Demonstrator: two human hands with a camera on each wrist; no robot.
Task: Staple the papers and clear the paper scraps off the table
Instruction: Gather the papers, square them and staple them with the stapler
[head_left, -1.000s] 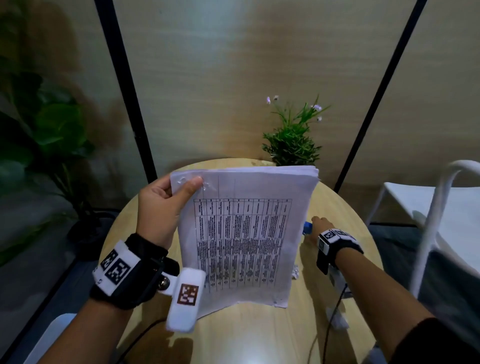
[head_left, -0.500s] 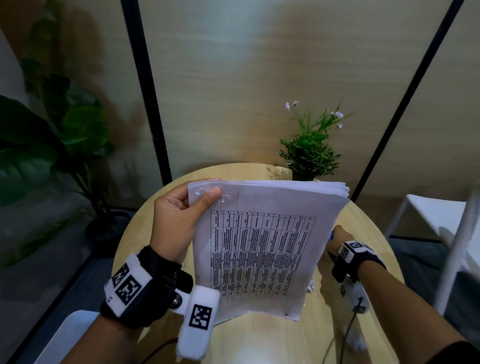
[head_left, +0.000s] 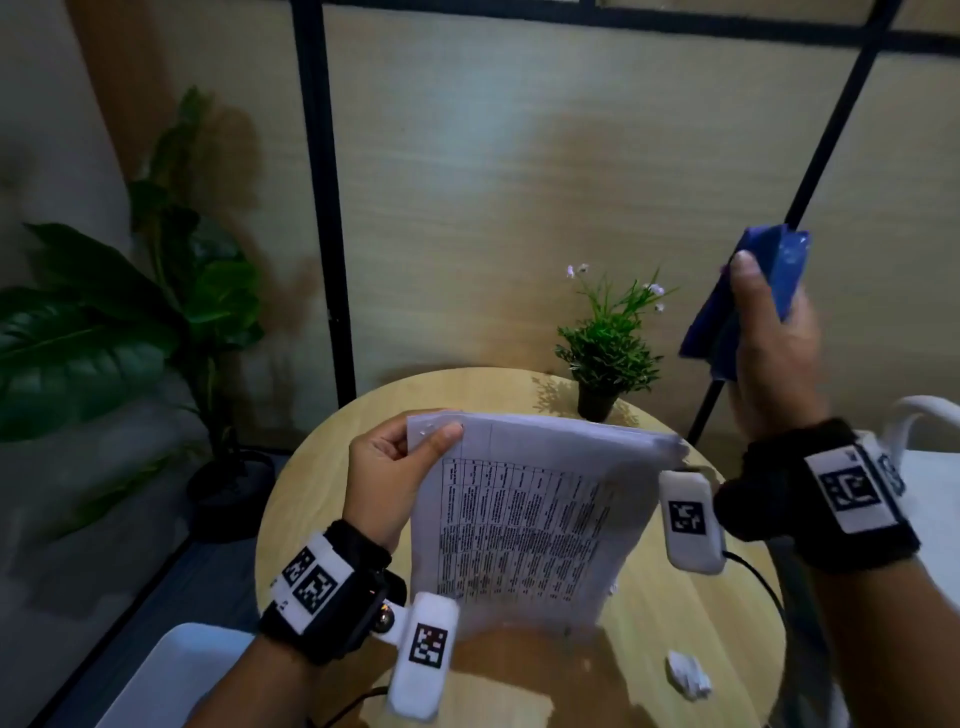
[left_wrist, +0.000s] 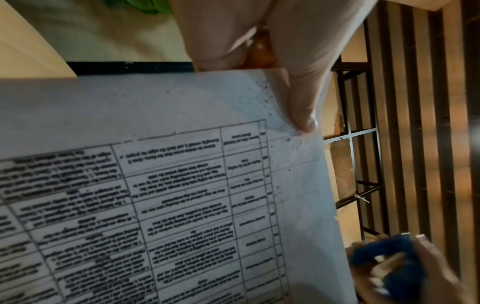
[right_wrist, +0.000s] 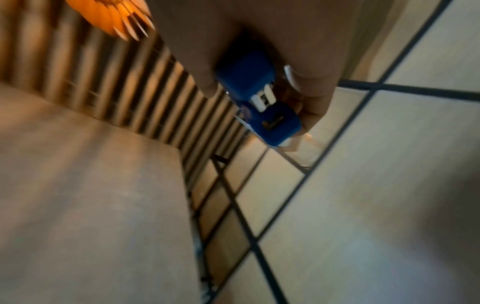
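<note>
My left hand (head_left: 395, 467) pinches the top left corner of a stack of printed papers (head_left: 524, 525) and holds it upright above the round wooden table (head_left: 717, 629). In the left wrist view the thumb (left_wrist: 298, 98) presses on the papers (left_wrist: 182, 185) near a printed table. My right hand (head_left: 769, 338) is raised high at the right and grips a blue stapler (head_left: 753, 291). The right wrist view shows the blue stapler (right_wrist: 259, 102) between the fingers, with its open mouth pointing away. A crumpled white paper scrap (head_left: 688, 673) lies on the table at the front right.
A small potted plant (head_left: 608, 353) stands at the table's far edge. A large leafy plant (head_left: 104, 332) fills the left. A white chair (head_left: 930, 452) is at the right, and another white seat (head_left: 171, 675) is at the lower left. A panelled wall stands behind.
My right hand has risen from the table beside the papers to well above it, now holding the blue stapler. My left hand keeps the papers up; the view has shifted.
</note>
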